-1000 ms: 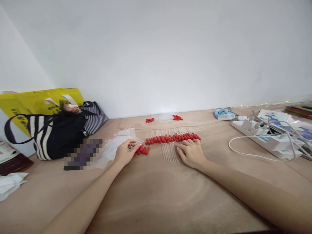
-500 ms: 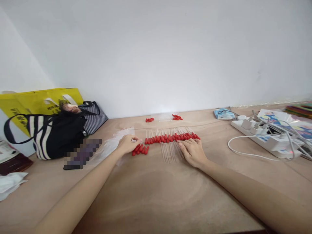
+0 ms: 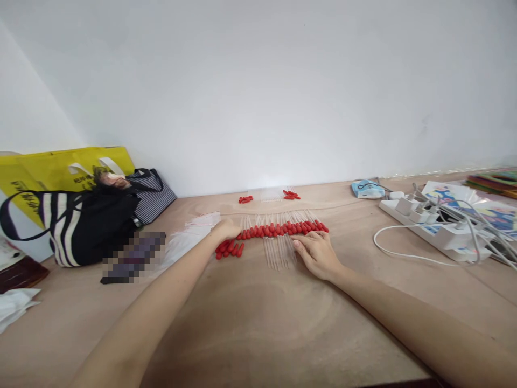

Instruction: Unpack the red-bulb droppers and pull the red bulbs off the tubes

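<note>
A row of clear glass droppers with red rubber bulbs [image 3: 283, 229] lies across the middle of the brown table [image 3: 258, 323]. My left hand [image 3: 226, 230] is at the row's left end, fingers curled and mostly hidden behind the knuckles. Several loose red bulbs [image 3: 229, 249] lie just below it, and a clear zip bag [image 3: 189, 237] lies to its left. My right hand [image 3: 317, 252] rests flat with fingers stretched out, touching bare glass tubes [image 3: 278, 253] that lie below the row.
A striped black-and-white bag [image 3: 76, 226] and a yellow bag [image 3: 60, 170] stand at the left wall. More red bulbs [image 3: 246, 199] and droppers [image 3: 291, 195] lie near the wall. A white power strip [image 3: 436, 229] with plugs and cables sits at the right, beside a blue face mask [image 3: 367, 188].
My left hand has moved up and right from the zip bag's mouth to the left end of the dropper row. My right hand has stayed on the glass tubes.
</note>
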A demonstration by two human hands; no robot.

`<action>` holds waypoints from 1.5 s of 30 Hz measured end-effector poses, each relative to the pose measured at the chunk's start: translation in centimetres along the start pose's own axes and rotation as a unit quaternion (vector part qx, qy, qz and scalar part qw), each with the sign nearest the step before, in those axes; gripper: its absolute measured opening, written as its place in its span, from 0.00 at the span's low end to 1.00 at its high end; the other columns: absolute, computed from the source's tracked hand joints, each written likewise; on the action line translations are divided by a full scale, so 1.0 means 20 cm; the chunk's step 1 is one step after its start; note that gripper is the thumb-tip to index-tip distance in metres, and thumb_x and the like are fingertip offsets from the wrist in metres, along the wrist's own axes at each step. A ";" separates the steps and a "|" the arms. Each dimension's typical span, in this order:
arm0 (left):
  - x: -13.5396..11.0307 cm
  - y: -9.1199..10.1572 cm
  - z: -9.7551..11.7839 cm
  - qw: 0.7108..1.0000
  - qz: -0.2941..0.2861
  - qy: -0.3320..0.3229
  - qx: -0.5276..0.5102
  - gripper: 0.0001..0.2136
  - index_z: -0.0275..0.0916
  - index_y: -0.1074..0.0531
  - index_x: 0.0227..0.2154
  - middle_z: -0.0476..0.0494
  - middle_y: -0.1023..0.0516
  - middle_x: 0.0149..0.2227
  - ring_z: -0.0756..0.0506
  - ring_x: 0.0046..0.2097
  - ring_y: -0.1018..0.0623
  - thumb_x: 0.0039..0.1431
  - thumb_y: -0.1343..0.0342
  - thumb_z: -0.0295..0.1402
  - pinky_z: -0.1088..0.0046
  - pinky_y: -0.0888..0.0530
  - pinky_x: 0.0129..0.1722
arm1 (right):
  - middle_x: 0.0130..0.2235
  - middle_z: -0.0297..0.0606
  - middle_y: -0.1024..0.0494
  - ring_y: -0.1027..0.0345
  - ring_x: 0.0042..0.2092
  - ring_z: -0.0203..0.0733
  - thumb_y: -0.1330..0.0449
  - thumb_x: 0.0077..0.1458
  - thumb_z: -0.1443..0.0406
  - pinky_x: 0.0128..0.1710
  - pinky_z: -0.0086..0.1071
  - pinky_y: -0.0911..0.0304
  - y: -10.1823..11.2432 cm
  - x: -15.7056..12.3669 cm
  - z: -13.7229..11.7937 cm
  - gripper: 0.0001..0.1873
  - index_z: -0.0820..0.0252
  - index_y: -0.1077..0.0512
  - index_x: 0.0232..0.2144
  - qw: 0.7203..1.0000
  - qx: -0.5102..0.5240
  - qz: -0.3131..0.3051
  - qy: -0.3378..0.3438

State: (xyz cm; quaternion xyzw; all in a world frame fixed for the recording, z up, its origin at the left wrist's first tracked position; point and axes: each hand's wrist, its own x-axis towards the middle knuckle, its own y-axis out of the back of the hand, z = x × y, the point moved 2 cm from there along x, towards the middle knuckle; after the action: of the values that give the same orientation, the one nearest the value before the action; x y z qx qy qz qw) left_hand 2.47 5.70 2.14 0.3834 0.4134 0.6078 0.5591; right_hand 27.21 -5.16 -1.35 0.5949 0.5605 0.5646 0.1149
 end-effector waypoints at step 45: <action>-0.57 -0.17 0.13 0.834 0.188 -0.518 0.033 0.09 0.39 0.28 0.34 0.46 0.28 0.47 0.45 0.54 0.36 0.58 0.53 0.33 0.60 0.41 0.54 | 0.37 0.32 0.23 0.36 0.48 0.39 0.48 0.54 0.63 0.58 0.47 0.70 -0.06 -0.01 -0.11 0.11 0.55 0.31 0.40 0.957 -0.056 0.112 0.262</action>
State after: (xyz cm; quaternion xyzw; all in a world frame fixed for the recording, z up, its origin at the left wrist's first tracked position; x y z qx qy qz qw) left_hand 7.02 -5.26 -0.20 0.7309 0.0032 0.3992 0.5535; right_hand 24.95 -6.09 -1.63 0.4774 0.4681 0.7406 -0.0666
